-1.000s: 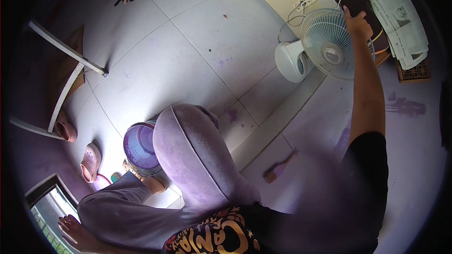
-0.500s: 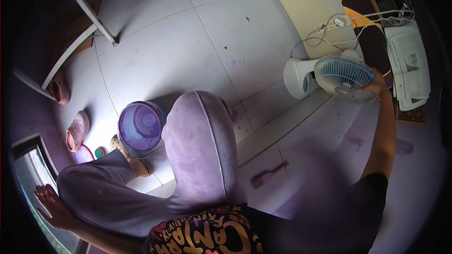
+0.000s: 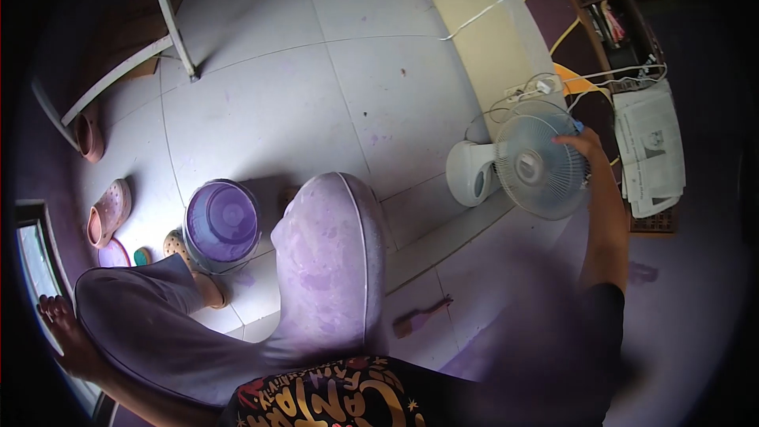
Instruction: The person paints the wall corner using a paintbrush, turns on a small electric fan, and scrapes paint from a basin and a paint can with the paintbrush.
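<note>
My right hand (image 3: 581, 145) is at the far rim of a white table fan (image 3: 541, 162), with fingers curled over the edge of its wire guard. The fan lies or leans with its round grille facing me, and its pale base (image 3: 468, 174) is to the left. At the far left my left hand (image 3: 69, 340) has its fingers stretched out beside a window or door frame (image 3: 47, 277). Whether it touches the frame I cannot tell. A bucket (image 3: 224, 221) with purple paint inside stands on the floor left of my knee.
A purple-stained paintbrush (image 3: 421, 318) lies on the raised floor. Clogs (image 3: 108, 209), a green sponge-like piece (image 3: 142, 256) and a white metal frame (image 3: 170, 16) are on the left. Cables run over a power strip (image 3: 531, 90); newspaper (image 3: 650, 150) hangs over a wooden cabinet (image 3: 609, 0).
The fan's head has turned so its grille now faces me more fully, with my right hand still on its rim. The whole view has shifted slightly. My left hand stays by the frame.
</note>
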The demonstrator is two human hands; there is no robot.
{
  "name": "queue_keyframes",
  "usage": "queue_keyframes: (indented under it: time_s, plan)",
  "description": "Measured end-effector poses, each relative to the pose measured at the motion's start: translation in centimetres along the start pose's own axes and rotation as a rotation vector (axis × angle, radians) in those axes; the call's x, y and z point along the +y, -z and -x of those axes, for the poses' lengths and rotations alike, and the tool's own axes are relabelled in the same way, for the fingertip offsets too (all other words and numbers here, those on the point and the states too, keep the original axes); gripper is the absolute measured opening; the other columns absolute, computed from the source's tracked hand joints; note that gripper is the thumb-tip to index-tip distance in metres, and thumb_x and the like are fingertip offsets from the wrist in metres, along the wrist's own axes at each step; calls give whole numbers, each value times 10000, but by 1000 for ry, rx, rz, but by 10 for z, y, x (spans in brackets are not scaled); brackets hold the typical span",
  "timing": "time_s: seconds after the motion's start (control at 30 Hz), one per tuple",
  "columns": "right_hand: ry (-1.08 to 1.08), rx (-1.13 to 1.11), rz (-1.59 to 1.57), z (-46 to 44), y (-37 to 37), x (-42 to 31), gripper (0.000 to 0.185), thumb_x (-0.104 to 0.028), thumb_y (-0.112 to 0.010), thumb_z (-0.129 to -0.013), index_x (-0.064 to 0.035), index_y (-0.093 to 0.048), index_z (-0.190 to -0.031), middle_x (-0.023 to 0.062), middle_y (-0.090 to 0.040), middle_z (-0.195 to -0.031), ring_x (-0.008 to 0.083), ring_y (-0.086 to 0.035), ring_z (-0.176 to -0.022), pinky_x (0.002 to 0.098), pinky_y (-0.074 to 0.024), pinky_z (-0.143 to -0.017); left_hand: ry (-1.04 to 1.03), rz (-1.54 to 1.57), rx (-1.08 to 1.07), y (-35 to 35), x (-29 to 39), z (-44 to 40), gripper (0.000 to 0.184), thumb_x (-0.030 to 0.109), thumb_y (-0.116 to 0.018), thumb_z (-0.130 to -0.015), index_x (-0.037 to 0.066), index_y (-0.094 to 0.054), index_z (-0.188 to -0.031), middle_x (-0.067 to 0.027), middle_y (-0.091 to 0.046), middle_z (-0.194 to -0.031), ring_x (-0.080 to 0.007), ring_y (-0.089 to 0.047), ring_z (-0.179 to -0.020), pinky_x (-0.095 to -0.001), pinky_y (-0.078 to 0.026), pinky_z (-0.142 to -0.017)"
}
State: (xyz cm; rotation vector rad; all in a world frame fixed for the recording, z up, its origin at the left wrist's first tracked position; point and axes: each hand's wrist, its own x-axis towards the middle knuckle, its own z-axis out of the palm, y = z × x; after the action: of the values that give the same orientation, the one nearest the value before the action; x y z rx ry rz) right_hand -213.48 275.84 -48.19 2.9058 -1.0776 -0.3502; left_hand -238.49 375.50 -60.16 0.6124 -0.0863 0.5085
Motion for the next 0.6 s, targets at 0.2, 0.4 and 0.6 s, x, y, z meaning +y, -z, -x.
queue_keyframes:
  time_s: [0.2, 0.4, 0.6]
  plan:
    - [-149, 75, 38, -36, -3, -51, 1012, -506, -897, -457, 59, -601, -1243, 228, -634, -1227, 308, -644, -1115, 376, -533, -918, -37, 85, 71, -8, -10, -5, 742, 21, -612, -831, -94, -190, -1430, -191, -351, -1272, -306, -364, -1175, -451, -275, -1097]
    - [-188, 118, -203, -37, 19, -73, 1043, -600, -855, -535, 51, -560, -1293, 209, -608, -1278, 303, -631, -1132, 375, -507, -953, -71, 78, 66, 6, 1, 2, 730, 36, -606, -864, -62, -196, -1460, -211, -332, -1370, -326, -357, -1241, -472, -256, -1132]
    - [-253, 220, -67, -40, -4, -54, 1089, -809, -664, -625, 10, -543, -1333, 196, -552, -1363, 329, -558, -1239, 405, -447, -1029, -85, 58, 114, 5, 6, 6, 745, 31, -635, -847, -51, -209, -1453, -213, -342, -1384, -335, -353, -1270, -481, -245, -1151]
